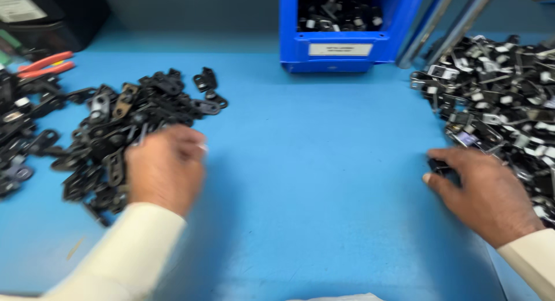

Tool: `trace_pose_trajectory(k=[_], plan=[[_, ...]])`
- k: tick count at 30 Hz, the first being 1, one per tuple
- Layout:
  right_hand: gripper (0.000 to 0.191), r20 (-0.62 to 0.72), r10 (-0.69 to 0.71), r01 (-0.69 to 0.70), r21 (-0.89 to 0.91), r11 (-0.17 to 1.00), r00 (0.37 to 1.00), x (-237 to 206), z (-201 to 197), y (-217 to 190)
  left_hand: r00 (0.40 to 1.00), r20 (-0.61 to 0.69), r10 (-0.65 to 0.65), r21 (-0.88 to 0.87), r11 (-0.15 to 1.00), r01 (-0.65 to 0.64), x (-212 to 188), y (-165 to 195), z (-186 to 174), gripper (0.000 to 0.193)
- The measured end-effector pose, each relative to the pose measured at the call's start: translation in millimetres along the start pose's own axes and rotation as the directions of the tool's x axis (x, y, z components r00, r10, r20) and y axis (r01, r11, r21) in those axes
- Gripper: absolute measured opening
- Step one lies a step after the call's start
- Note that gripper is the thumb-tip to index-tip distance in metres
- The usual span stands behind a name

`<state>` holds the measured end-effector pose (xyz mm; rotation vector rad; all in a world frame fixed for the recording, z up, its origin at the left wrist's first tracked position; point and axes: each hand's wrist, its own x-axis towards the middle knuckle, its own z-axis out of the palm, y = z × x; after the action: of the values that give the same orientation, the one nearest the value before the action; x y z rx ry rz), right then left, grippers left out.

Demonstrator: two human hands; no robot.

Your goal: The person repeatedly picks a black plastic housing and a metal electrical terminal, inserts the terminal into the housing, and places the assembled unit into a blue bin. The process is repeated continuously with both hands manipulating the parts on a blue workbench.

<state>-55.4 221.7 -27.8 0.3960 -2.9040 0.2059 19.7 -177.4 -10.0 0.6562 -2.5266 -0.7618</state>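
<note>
My left hand (165, 168) rests palm down on the right edge of a heap of small black metal links (124, 125) on the blue table; its fingers are blurred and what they grip cannot be told. At the near edge of a second heap of black and silver clips (497, 99) on the right, my right hand (485, 188) pinches one small black clip (438, 164) between thumb and fingers. Both arms wear cream sleeves.
A blue bin (341, 44) with more black parts stands at the back centre. Red-handled pliers (43, 64) lie at the far left beside more black parts (17, 139). Two metal rods (445, 21) lean at the back right. A dark box (52, 15) sits in the back left corner.
</note>
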Motion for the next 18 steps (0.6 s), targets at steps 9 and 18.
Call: trace_pose_trajectory(k=[9, 18], plan=[[0.048, 0.068, 0.224, -0.233, 0.338, 0.912, 0.972, -16, -1, -22, 0.931, 0.364, 0.036, 0.575, 0.777, -0.255, 115, 18, 37, 0.048], [0.035, 0.089, 0.155, -0.176, 0.334, 0.926, 0.984, -18, 16, -44, 0.852, 0.429, 0.302, -0.109, 0.953, -0.283, 45, 52, 49, 0.022]])
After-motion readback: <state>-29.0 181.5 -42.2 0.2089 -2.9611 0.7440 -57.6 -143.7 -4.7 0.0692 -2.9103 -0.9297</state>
